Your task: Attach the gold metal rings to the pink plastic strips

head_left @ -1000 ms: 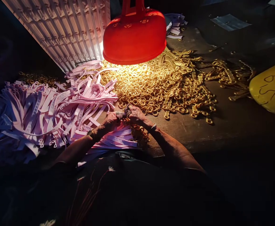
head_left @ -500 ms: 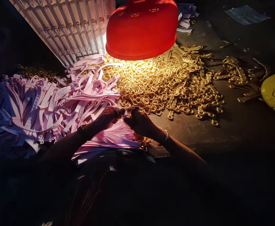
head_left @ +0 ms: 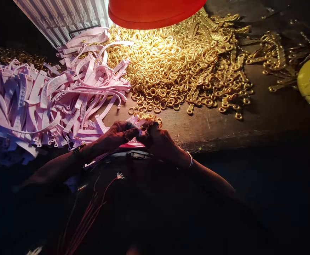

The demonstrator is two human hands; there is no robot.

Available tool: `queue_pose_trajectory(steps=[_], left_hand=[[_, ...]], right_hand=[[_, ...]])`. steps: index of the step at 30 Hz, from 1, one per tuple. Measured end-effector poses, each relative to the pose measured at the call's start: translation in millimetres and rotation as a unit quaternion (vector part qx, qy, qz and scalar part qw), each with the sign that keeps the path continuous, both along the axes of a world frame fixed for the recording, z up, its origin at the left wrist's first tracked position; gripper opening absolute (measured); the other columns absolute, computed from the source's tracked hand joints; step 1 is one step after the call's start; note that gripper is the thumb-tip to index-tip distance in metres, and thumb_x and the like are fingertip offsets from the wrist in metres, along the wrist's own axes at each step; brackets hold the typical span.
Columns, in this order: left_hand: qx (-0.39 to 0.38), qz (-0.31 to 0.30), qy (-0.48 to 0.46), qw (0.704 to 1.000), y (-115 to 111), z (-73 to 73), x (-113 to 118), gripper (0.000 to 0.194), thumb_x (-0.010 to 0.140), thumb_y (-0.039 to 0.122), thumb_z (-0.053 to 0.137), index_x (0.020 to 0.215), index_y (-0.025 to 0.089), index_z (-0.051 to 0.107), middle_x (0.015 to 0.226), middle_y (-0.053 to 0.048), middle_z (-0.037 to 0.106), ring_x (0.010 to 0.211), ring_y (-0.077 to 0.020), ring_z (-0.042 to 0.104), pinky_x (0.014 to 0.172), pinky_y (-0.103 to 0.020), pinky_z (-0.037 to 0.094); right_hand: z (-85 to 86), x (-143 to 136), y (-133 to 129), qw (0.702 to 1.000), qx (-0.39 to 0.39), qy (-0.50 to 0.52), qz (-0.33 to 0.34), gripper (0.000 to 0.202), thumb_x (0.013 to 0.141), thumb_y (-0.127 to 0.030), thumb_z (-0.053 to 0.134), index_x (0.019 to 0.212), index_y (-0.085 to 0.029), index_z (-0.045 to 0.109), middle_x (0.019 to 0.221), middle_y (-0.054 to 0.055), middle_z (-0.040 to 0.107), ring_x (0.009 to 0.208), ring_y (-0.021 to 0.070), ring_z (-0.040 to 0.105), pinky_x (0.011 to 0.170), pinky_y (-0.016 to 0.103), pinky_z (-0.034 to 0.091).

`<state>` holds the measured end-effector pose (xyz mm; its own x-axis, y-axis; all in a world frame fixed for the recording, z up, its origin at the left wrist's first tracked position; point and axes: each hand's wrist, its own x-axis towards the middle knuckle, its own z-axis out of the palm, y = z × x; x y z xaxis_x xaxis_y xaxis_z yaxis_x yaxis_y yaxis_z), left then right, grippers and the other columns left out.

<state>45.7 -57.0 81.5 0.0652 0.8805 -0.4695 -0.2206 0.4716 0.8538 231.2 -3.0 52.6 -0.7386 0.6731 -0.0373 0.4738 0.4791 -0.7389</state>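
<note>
- L hand + R hand: fingertips pinched together at desk near edge, both grips narrow on a small item, prob. a pink strap end; item itself mostly hidden.
- Straps: thin, light, floppy; judge best taken near the end.
- Count: strap pile and gold rings too many to count; 1 red lamp shade.

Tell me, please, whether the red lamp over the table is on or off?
On: the red lamp casts a bright pool of light on the gold rings right beneath its shade, while the surroundings are dark.
</note>
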Motion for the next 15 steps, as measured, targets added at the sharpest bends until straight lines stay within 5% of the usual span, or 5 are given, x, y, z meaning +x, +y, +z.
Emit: queue_pose_trajectory(steps=[4, 8, 15], left_hand=[[0.018, 0.036, -0.024, 0.999, -1, -4.5, 5, 0.037, 0.063, 0.042, 0.09, 0.065, 0.011, 0.07, 0.059, -0.003, 0.061, 0.053, -0.008, 0.048, 0.05, -0.021, 0.036], [0.004, 0.046, -0.064, 0.997, 2, -14.4, 6, 0.037, 0.062, 0.042, 0.091, 0.068, 0.012, 0.07, 0.066, -0.005, 0.066, 0.061, -0.0144, 0.06, 0.06, -0.026, 0.048], [-0.016, 0.046, -0.037, 0.998, 15, -21.7, 7, 0.039, 0.06, 0.043, 0.09, 0.061, 0.015, 0.062, 0.05, 0.002, 0.048, 0.045, -0.0069, 0.039, 0.042, -0.021, 0.029]], right_hand=[[3.0, -6, 10, 0.995, -0.082, 0.028, 0.043, 0.024, 0.097, -0.039, 0.052, 0.103, -0.016, 0.054, 0.09, 0.009, 0.068, 0.077, 0.0176, 0.063, 0.064, 0.026, 0.041], [7.3, -11, 14, 0.995, -0.071, -0.002, 0.075, 0.018, 0.095, -0.03, 0.053, 0.104, -0.014, 0.054, 0.096, 0.011, 0.068, 0.079, 0.0167, 0.061, 0.067, 0.026, 0.04], [7.0, -17, 26, 0.99, 0.012, -0.072, 0.12, 0.02, 0.098, -0.027, 0.054, 0.108, -0.01, 0.058, 0.085, 0.009, 0.068, 0.066, 0.0137, 0.054, 0.061, 0.026, 0.03]])
